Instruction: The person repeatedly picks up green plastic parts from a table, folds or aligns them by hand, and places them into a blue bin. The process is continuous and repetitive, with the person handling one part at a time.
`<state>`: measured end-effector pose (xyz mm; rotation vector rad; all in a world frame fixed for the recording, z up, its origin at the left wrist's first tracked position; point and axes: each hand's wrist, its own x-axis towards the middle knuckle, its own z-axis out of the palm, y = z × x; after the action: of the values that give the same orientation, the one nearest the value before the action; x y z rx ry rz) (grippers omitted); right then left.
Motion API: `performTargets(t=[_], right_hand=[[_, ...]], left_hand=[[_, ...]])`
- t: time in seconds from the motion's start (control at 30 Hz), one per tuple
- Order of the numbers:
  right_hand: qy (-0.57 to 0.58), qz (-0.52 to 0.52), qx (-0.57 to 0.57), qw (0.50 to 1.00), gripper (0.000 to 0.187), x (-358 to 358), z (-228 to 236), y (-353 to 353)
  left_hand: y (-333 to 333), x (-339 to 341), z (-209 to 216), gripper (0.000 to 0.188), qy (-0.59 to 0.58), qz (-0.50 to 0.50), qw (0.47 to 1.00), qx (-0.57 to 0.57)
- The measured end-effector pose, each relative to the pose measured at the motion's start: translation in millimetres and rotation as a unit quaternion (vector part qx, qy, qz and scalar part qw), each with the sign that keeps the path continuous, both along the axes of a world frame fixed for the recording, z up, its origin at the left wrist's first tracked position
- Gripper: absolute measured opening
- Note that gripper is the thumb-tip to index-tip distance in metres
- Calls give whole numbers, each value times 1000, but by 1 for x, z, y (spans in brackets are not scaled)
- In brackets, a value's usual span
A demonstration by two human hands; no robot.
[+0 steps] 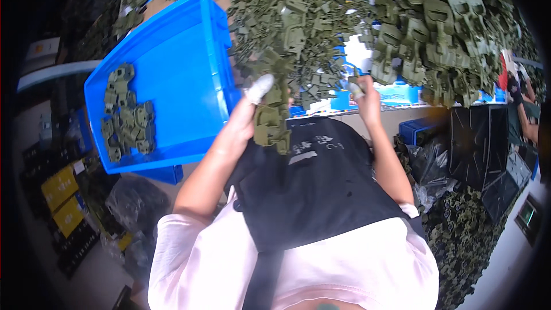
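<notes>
My left hand point(247, 109), with a white cover on the thumb, is closed on an olive-green plastic part point(270, 123) hanging in front of my black apron point(321, 183). The part is blurred, and it may be several linked pieces. My right hand point(369, 97) is pinched at the table's front edge, also with a white fingertip cover. At its fingertips is a small olive-green plastic piece point(354, 77), partly hidden. Between and beyond my hands spreads a heap of small olive-green pieces point(313, 40).
A blue plastic bin point(166, 51) at the left holds several green assemblies point(127, 117) along its left side. Larger green parts point(439, 34) are piled high at the right. Black crates point(476, 143) and plastic bags point(427, 166) stand below right. Another person's arm point(523, 115) shows at far right.
</notes>
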<state>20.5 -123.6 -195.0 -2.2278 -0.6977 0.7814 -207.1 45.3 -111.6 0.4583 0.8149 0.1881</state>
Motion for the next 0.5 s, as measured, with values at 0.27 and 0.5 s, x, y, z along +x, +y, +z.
performTargets(t=[0.27, 0.5], right_hand=[[3, 442, 126, 888, 27, -66, 134, 10], [-19, 561, 44, 826, 34, -77, 137, 29]], left_hand=[[-23, 12, -5, 43, 2, -26, 999, -44], [-33, 11, 16, 37, -23, -50, 998, 19]])
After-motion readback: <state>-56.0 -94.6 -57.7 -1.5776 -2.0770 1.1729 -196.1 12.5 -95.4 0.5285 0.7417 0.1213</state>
